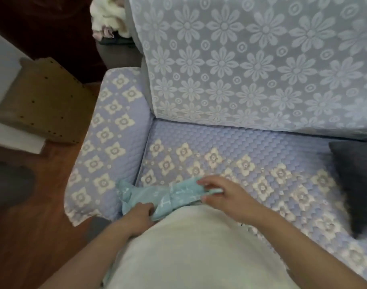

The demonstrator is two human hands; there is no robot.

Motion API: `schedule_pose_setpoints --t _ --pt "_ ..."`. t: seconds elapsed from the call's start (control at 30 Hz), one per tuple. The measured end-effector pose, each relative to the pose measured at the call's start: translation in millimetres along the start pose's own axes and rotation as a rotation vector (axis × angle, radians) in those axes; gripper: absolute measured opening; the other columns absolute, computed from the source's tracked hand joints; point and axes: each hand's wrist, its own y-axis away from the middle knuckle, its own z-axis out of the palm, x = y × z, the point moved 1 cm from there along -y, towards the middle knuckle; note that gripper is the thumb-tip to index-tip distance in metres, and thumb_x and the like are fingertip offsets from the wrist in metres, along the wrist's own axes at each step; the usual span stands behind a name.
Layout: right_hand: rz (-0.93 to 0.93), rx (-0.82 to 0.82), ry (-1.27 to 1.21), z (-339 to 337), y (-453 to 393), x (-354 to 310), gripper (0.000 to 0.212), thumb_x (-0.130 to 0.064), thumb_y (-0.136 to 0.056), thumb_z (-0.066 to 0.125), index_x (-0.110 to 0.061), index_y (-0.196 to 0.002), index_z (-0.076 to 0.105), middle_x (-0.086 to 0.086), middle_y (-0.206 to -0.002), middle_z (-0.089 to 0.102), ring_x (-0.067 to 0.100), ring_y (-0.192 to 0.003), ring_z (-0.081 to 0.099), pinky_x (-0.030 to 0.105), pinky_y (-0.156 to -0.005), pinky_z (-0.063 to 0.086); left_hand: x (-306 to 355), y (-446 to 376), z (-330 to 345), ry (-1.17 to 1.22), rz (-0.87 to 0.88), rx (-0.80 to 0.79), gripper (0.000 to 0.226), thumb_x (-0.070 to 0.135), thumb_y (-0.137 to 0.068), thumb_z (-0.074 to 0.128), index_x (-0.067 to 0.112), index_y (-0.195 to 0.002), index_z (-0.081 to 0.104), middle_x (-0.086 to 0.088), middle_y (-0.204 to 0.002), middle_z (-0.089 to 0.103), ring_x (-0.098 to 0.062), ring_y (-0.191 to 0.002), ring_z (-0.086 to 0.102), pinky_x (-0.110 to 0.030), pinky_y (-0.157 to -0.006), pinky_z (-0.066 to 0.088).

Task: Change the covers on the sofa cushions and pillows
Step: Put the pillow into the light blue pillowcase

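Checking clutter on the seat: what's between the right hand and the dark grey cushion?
Head view: only bare quilted seat cover lies between the right hand and the dark grey cushion. That hand pinches the teal cover.

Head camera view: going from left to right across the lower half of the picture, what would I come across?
Wooden floor → sofa armrest with a flowered cover → left hand gripping the light blue cover → right hand pinching that cover → dark grey pillow.
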Motion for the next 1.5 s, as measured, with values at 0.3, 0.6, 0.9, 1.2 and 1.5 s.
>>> schedule_pose_setpoints --t 0.3,0.6,0.9,1.2,1.5 --pt "0.314 0.298 0.455 29.6 -85.9 59.9 0.018 -0.025 -0.100 0.053 -0.013 -0.111 0.061 0.010 -0.110 0.065 0.034 -0.113 0.062 0.030 -0.077 0.041 -29.6 42.9 8.1 -0.200 0.164 0.605 0.044 0.046 -0.096 0.032 0.023 -0.086 0.069 0.000 -0.088 0.064 -0.028 -0.078 0.066 -0.036 -0.059 0.049" --pt "-0.449 0.731 0.491 -12.3 97.9 -123.2 0.029 -0.013 -0.079 0.048 -0.038 -0.085 0.061 -0.022 -0.087 0.063 -0.009 -0.077 0.057 0.006 -0.066 0.037 -2.9 178.5 -137.9 1.151 0.456 0.813 0.030 0.032 -0.106 0.048 0.017 -0.084 0.063 0.004 -0.075 0.064 -0.006 -0.067 0.058 -0.026 -0.060 0.046" --pt "0.132 0.419 0.732 1.0 151.9 -27.7 0.028 -0.029 -0.089 0.068 -0.051 -0.074 0.059 -0.022 -0.074 0.063 0.012 -0.090 0.069 0.013 -0.063 0.040 -12.6 176.9 -77.4 0.027 0.453 0.426 0.033 0.062 -0.086 0.057 0.037 -0.105 0.048 0.015 -0.096 0.066 -0.006 -0.088 0.063 -0.029 -0.074 0.051" --pt "-0.430 0.992 0.138 -90.8 175.1 -265.9 0.021 -0.001 -0.087 0.051 -0.009 -0.080 0.068 0.008 -0.063 0.058 0.011 -0.054 0.045 0.027 -0.052 0.033 55.4 271.7 -277.8 0.918 0.909 0.863 0.026 0.036 -0.102 0.056 0.015 -0.098 0.070 -0.006 -0.081 0.067 -0.017 -0.074 0.059 -0.033 -0.069 0.046" --pt "-0.354 1.158 0.413 -157.4 217.2 -301.1 0.025 0.004 -0.072 0.045 -0.011 -0.075 0.065 0.013 -0.071 0.064 0.032 -0.074 0.063 0.042 -0.061 0.050 99.4 282.7 -302.8 0.063 0.845 1.207 0.014 0.028 -0.101 0.047 0.021 -0.096 0.058 -0.004 -0.084 0.066 -0.027 -0.080 0.064 -0.044 -0.070 0.052"
